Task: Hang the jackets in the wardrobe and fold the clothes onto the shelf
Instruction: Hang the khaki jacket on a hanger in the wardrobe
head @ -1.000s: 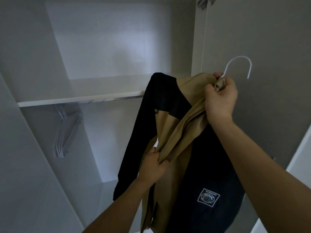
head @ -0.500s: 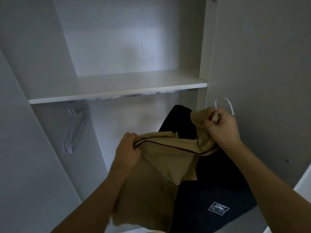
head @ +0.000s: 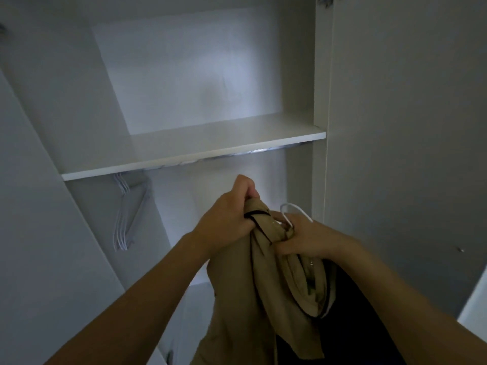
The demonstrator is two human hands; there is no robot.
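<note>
Both hands are bunched on one jacket [head: 266,280] below the shelf's front edge. Her left hand [head: 226,222] is fisted round the tan collar, lifting it, while the right hand [head: 308,237] grips the fabric together with the neck of a white hanger [head: 292,210], whose hook pokes up just above the knuckles. It looks as if the collar is being pulled up so the hanger seats inside the shoulders before anything goes on the rail.

Wardrobe [head: 184,75]: open, pale, its door [head: 400,127] swung out on the right. Its shelf [head: 200,143] runs across the middle with the rail [head: 237,154] glinting under its front edge. The jacket hangs free from the hands, tan side outward, dark lining showing at the lower right; it touches neither shelf nor rail. Spare hangers [head: 126,214] cluster at the rail's left end, well apart from the hands.
</note>
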